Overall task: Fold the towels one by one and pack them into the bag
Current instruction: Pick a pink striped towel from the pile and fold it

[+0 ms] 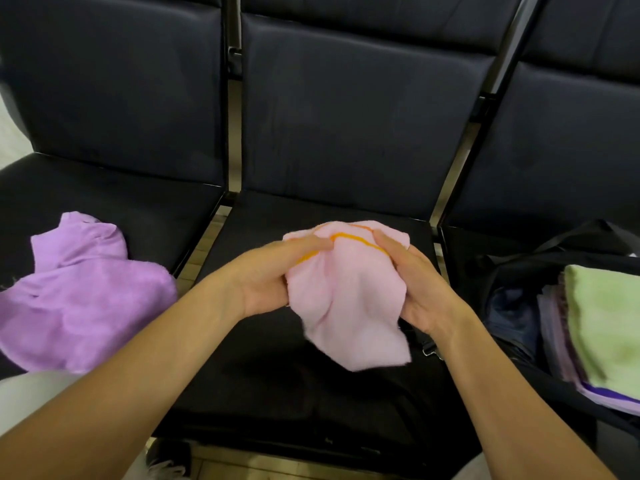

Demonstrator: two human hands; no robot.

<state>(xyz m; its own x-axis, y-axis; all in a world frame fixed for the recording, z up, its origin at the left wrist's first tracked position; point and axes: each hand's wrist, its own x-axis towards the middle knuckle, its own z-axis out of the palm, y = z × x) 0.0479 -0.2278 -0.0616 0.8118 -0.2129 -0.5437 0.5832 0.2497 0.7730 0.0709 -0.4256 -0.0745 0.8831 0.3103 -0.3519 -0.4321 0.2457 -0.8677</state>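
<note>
A: Where's the pink towel (346, 299)?
B: Bunched between both hands, above the middle seat (311, 393), near its back edge. Lower end hangs loose toward the front edge.
A: Grip state?
B: Left hand (270, 275) clutches the towel's left side, fingers curled over the top by the orange stripe. Right hand (415, 289) clutches the right side the same way.
A: Other items?
B: Purple towel (76, 292) crumpled on the left seat (138, 195), untouched. Black bag (519, 271) on the right seat, open; a green towel (606, 323) tops the folded stack inside.
</note>
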